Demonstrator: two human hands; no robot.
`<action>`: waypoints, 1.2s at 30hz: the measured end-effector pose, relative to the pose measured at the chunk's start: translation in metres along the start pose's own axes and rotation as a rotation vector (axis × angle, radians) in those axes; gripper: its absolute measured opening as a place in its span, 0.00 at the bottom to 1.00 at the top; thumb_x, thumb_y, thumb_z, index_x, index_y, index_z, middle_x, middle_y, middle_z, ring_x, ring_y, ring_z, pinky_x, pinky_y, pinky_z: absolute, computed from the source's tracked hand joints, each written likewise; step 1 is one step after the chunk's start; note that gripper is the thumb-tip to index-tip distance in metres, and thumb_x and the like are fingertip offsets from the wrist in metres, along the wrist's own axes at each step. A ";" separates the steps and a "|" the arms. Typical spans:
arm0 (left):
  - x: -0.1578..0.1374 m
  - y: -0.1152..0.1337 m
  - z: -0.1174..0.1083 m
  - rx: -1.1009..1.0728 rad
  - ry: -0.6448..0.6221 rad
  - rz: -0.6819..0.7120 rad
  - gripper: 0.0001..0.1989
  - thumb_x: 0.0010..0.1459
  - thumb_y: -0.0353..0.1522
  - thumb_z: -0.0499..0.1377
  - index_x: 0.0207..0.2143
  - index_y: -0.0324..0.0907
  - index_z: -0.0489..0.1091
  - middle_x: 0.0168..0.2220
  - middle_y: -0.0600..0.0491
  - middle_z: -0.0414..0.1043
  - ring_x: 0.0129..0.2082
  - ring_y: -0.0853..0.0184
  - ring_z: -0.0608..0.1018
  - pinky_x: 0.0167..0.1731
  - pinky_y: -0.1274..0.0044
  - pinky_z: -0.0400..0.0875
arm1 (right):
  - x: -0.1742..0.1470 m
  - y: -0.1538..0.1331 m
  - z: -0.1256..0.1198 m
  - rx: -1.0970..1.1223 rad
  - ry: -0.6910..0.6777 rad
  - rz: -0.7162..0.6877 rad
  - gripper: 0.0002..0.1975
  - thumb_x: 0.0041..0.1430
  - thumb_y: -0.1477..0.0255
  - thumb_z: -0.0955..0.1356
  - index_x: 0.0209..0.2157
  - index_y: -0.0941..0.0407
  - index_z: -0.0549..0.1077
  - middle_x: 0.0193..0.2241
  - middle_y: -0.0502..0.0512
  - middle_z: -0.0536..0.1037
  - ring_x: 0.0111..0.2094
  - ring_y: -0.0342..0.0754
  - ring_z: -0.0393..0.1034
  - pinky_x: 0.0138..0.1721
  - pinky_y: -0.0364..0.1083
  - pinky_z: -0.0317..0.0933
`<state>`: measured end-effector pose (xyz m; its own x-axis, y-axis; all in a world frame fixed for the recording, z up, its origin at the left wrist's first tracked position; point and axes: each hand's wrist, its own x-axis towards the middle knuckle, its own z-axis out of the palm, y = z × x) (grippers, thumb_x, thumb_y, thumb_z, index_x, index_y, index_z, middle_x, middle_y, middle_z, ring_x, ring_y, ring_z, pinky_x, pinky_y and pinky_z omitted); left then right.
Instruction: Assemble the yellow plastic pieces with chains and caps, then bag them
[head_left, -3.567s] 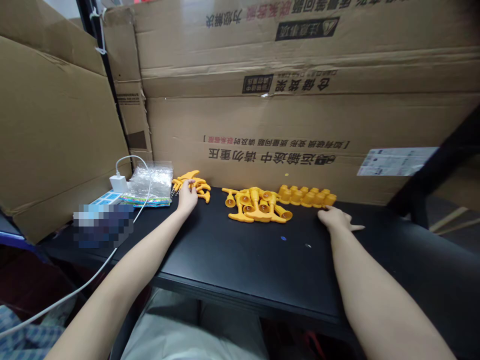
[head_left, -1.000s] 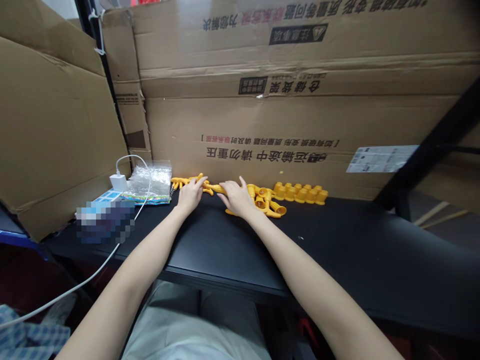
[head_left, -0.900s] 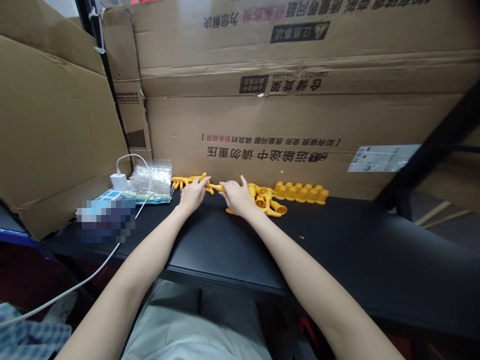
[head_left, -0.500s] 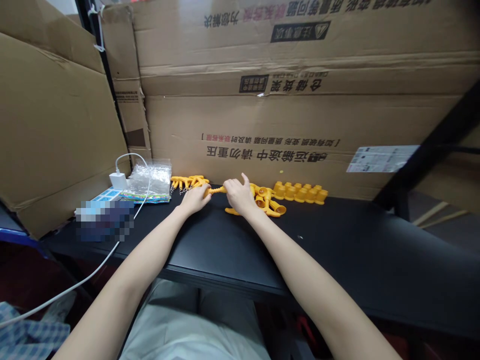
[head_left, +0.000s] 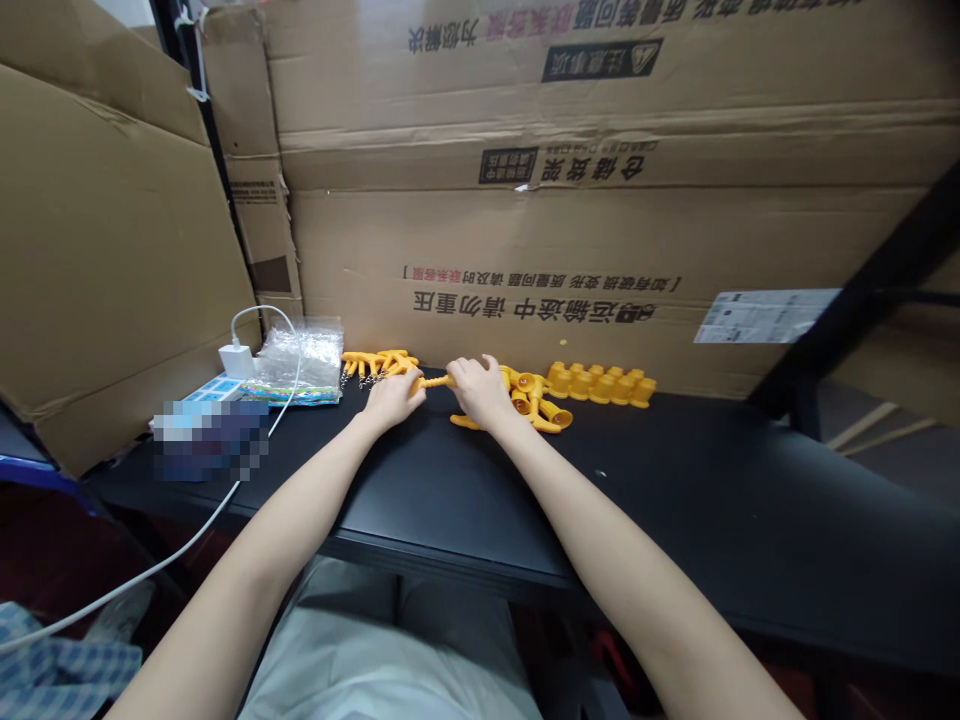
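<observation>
The left hand (head_left: 394, 399) and the right hand (head_left: 478, 390) are gripping a yellow spiral rod (head_left: 435, 382), which is spanning between them over the black table (head_left: 450, 490); they are probably working its ends; moving onward is requiring steady alignment.

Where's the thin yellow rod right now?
In the head view, the thin yellow rod is held between the left hand and the right hand, slightly left of center; the rows of yellow cups stand further right.

Left grip (head_left: 391, 402) and right grip (head_left: 481, 392) on yellow spiral shaft (head_left: 433, 382); yellow cups (head_left: 601, 386) standing at right
</observation>
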<state>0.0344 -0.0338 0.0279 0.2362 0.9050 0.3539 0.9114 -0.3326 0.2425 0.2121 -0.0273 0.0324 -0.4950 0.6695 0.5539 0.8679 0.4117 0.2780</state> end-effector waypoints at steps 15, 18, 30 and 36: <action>0.001 -0.002 -0.004 0.013 0.052 -0.084 0.19 0.61 0.37 0.50 0.55 0.52 0.65 0.46 0.50 0.75 0.45 0.60 0.76 0.46 0.71 0.68 | -0.001 -0.005 -0.001 0.035 0.015 -0.024 0.12 0.63 0.76 0.58 0.43 0.58 0.69 0.40 0.61 0.75 0.43 0.54 0.64 0.55 0.57 0.39; 0.002 -0.001 -0.006 0.044 0.074 -0.118 0.20 0.62 0.35 0.47 0.55 0.50 0.65 0.44 0.48 0.75 0.45 0.59 0.76 0.45 0.70 0.69 | 0.000 -0.006 -0.002 0.013 0.045 -0.003 0.14 0.61 0.78 0.56 0.42 0.58 0.69 0.39 0.60 0.76 0.41 0.53 0.64 0.55 0.57 0.39; 0.016 -0.054 0.002 -0.012 0.331 -0.123 0.19 0.62 0.32 0.47 0.55 0.42 0.63 0.49 0.46 0.70 0.51 0.62 0.71 0.51 0.74 0.64 | -0.009 0.015 0.011 0.061 0.171 0.153 0.12 0.62 0.74 0.58 0.43 0.59 0.67 0.41 0.62 0.75 0.42 0.53 0.64 0.53 0.54 0.41; 0.027 -0.051 0.016 0.001 0.249 -0.014 0.23 0.61 0.35 0.50 0.59 0.44 0.56 0.53 0.45 0.66 0.54 0.59 0.67 0.52 0.67 0.61 | -0.013 0.020 0.024 0.075 0.209 0.143 0.11 0.61 0.74 0.59 0.42 0.59 0.68 0.40 0.61 0.76 0.42 0.53 0.66 0.53 0.55 0.42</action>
<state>-0.0006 0.0119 0.0109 0.1330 0.8163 0.5621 0.9144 -0.3199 0.2482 0.2349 -0.0131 0.0118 -0.3418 0.5852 0.7353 0.9189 0.3722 0.1309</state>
